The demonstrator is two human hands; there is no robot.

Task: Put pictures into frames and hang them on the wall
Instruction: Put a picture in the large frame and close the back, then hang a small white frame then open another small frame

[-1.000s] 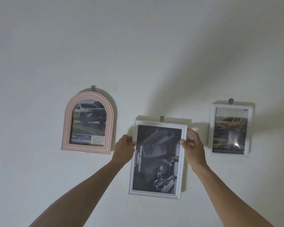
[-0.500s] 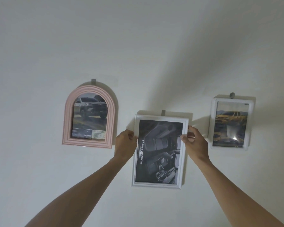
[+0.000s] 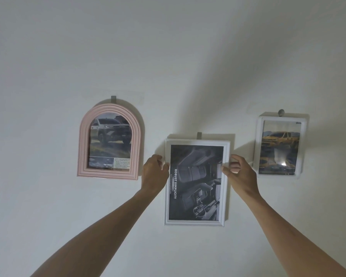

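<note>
A white rectangular frame holding a dark car-interior picture hangs upright on the wall under a grey hook. My left hand holds the frame's left edge near the top, thumb against the rim and fingers curled. On the opposite edge, at the same height, my right hand pinches the frame, its thumb lying on the front of the rim and its fingers beside it. Both forearms reach up from the bottom of the view.
A pink arched frame with a silver pickup picture hangs to the left on its own grey hook. To the right, a white rounded frame with a yellow car picture hangs on a round peg. Plain white wall lies all around.
The middle frame has swung from a slight tilt to nearly upright. Both hands stay at its side edges, and the right fingers have loosened a little.
</note>
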